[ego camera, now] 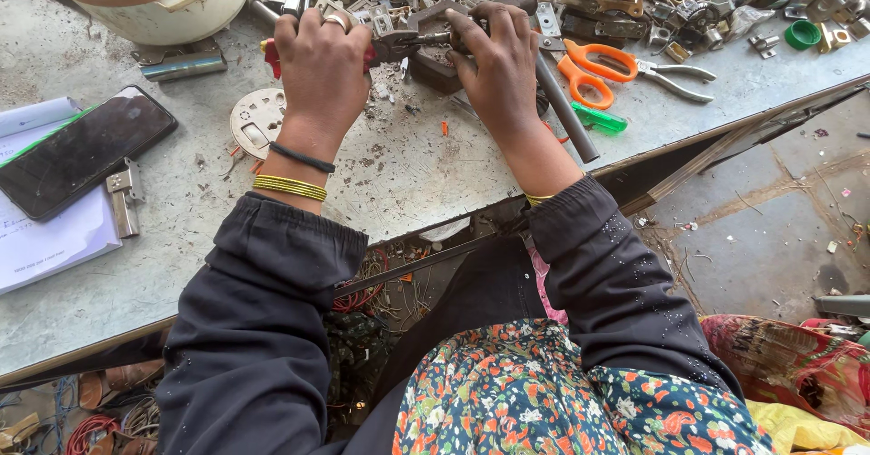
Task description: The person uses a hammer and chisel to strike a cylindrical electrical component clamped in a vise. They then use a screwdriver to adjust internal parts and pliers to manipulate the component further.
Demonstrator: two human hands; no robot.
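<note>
Left hand (322, 65) closed around the red handles of a pair of pliers (381, 49), whose jaws reach right to a small dark fitting (437, 56). Right hand (497, 65) clamped over that fitting, pinning it to the bench; what lies under the fingers is hidden. Taking the fitting as the mark: just right of it, orange-handled pliers (616, 65) and a dark metal rod (566, 111) running toward the bench edge, a green plastic piece (598, 120) beside the rod. Far right, a green cap (802, 34). Behind it, a heap of mixed metal hardware (671, 6). Left of it, a round pale plate (256, 121); farther left, a black phone (82, 151) lying on white papers (50, 237), a small metal bracket (124, 197) at the phone's near end. Up and left, a cream round tub (172, 6). Bench (408, 174) grey, scuffed, littered with debris. Below right, bare concrete floor (770, 237); tangled wires (372, 283) under the bench edge.
</note>
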